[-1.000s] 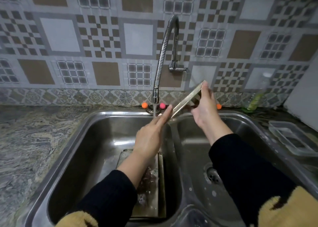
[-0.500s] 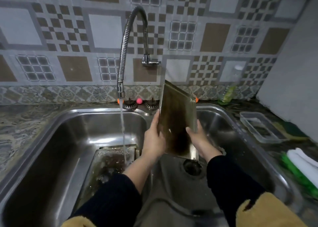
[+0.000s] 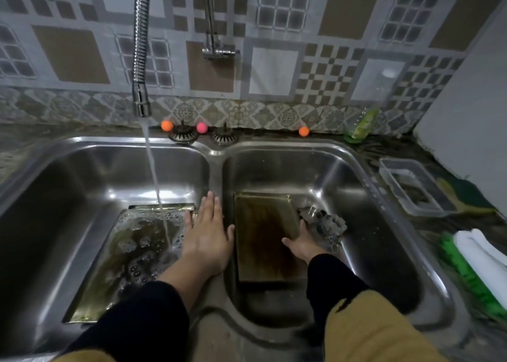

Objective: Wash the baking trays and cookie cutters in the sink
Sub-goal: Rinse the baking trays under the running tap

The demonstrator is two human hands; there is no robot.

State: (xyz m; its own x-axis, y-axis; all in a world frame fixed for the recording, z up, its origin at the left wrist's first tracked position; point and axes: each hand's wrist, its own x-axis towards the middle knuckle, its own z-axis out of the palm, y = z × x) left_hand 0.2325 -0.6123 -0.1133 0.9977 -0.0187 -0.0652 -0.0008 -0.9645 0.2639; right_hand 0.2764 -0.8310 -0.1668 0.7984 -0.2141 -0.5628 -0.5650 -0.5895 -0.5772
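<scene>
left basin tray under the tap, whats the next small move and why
Probably lower the left hand onto the soapy tray in the left basin and start rubbing it. The tap water is running onto that tray, the hand hovers open beside it, and the other tray already lies in the right basin.

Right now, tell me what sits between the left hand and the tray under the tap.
Nothing visible. The left hand hovers open over the divider, at the right edge of the soapy tray in the left basin. Only the water stream falls onto that tray.
</scene>
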